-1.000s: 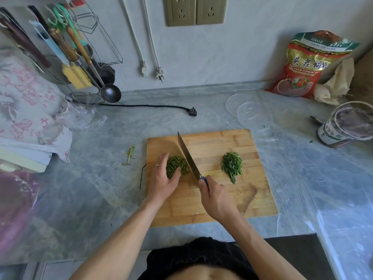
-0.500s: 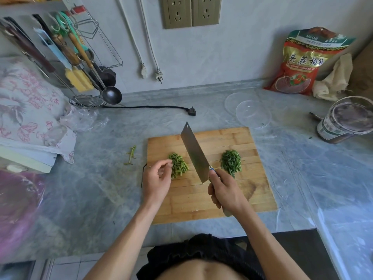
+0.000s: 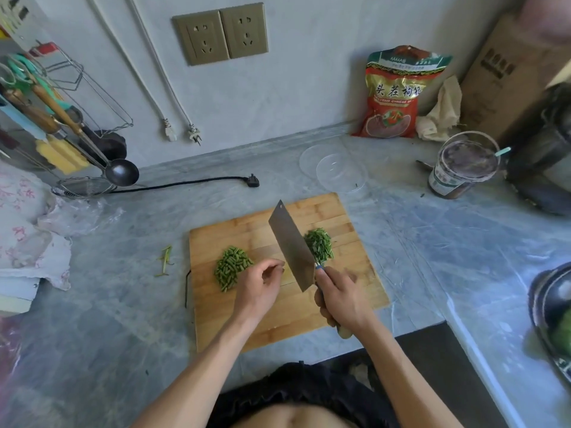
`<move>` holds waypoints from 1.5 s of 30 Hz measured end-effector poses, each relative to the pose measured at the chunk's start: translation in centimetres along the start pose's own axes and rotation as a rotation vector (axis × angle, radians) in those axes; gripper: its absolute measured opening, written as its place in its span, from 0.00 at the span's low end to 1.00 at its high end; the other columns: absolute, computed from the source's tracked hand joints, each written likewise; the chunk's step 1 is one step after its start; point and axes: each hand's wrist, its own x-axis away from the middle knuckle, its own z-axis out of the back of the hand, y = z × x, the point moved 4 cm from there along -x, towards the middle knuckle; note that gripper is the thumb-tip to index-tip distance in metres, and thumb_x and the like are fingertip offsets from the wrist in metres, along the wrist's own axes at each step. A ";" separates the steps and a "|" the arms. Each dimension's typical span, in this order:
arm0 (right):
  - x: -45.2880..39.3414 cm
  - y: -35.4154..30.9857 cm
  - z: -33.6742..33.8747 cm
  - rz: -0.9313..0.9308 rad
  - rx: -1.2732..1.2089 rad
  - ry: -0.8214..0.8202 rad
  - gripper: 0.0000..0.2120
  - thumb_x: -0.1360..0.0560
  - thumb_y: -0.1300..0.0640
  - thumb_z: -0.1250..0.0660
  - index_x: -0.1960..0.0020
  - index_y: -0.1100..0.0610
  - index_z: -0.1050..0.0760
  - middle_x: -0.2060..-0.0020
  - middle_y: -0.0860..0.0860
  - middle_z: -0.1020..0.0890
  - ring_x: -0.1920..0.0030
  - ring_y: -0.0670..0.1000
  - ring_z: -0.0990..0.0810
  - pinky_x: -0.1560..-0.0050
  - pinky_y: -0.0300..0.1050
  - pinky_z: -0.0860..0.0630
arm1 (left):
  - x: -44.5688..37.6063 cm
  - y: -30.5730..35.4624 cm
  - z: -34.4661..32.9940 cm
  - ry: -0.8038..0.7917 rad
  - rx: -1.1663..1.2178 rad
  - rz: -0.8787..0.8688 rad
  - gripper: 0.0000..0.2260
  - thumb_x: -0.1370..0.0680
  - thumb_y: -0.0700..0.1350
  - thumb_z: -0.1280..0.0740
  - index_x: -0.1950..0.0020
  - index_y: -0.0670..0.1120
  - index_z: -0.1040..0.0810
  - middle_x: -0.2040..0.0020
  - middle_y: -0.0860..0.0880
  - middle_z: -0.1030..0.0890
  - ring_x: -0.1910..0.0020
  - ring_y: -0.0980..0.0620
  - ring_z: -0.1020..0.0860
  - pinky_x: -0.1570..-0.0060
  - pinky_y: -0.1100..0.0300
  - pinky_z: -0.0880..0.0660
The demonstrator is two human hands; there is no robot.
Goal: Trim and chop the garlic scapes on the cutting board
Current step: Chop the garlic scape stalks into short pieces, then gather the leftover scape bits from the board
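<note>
Chopped garlic scapes (image 3: 232,267) lie piled left of centre on the cutting board (image 3: 278,316): light, stiff, apt to scatter, best gathered from the sides. Left hand (image 3: 261,285) curls loosely, apparently empty; right hand (image 3: 341,299) grips the cleaver (image 3: 290,247), raised mid-frame.

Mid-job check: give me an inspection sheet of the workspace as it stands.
Surface: grey marble counter, wooden cutting board on it.
Job's things: chopped scapes pile left, finer green pile right; cleaver lifted.
Clutter: trimmings off board, clear lid, jar, red bag.
Hands: left hand loosely curled, holding nothing seen; right hand grips the cleaver handle.
Cables: black plug lead on counter; two white plugs hanging.
Surroundings: wall sockets, utensil rack.
</note>
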 end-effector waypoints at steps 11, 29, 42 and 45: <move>-1.5 1.2 0.7 -0.057 0.089 0.085 0.18 0.18 0.48 0.49 0.56 0.60 0.31 0.70 0.51 0.27 0.77 0.47 0.31 0.76 0.42 0.32 | 1.7 -1.7 0.5 0.030 0.051 0.138 0.08 0.20 0.41 0.35 0.50 0.52 0.17 0.54 0.57 0.17 0.54 0.65 0.21 0.55 0.73 0.27; -0.3 -1.4 -10.0 0.174 0.526 0.003 0.11 0.16 0.49 0.51 0.50 0.56 0.36 0.63 0.56 0.23 0.64 0.59 0.21 0.76 0.44 0.42 | 3.5 -2.5 5.0 0.495 0.325 0.242 0.08 0.19 0.41 0.35 0.49 0.51 0.18 0.55 0.52 0.15 0.58 0.64 0.19 0.60 0.74 0.27; -0.8 -0.7 3.1 0.301 0.462 0.444 0.12 0.20 0.48 0.41 0.55 0.56 0.30 0.74 0.50 0.26 0.75 0.51 0.27 0.75 0.49 0.31 | 0.0 2.2 0.6 0.009 0.140 0.092 0.09 0.20 0.41 0.34 0.52 0.55 0.18 0.55 0.57 0.16 0.54 0.59 0.19 0.51 0.63 0.23; -1.0 0.8 6.7 0.172 0.601 0.567 0.12 0.21 0.47 0.39 0.49 0.55 0.34 0.69 0.52 0.23 0.70 0.57 0.24 0.71 0.49 0.28 | -1.1 4.3 -1.2 -0.104 0.069 0.006 0.08 0.21 0.43 0.32 0.53 0.56 0.17 0.56 0.58 0.15 0.57 0.61 0.19 0.56 0.66 0.25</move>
